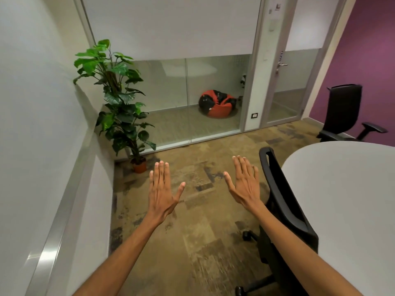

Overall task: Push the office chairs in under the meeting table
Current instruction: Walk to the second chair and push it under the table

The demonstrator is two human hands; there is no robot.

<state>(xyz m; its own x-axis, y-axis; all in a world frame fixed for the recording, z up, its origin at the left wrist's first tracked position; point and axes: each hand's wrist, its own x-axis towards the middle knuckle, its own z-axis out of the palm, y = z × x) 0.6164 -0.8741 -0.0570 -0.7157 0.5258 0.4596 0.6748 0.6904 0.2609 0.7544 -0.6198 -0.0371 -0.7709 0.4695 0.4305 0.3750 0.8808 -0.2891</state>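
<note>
A white rounded meeting table (346,189) fills the right side. A black office chair (284,201) stands against its near-left edge, its backrest touching the tabletop rim and its wheeled base on the carpet. A second black office chair (344,112) sits at the far side of the table by the purple wall, a little back from the edge. My left hand (162,189) and my right hand (243,182) are both held out flat over the carpet, palms down, fingers spread, holding nothing. The right hand hovers just left of the near chair's backrest without touching it.
A tall potted plant (119,103) stands in the left corner by the white wall (32,124). Glass partitions and a glass door (284,86) close off the far side; a red and black beanbag (217,103) lies behind the glass. Patterned carpet (192,231) lies between wall and table.
</note>
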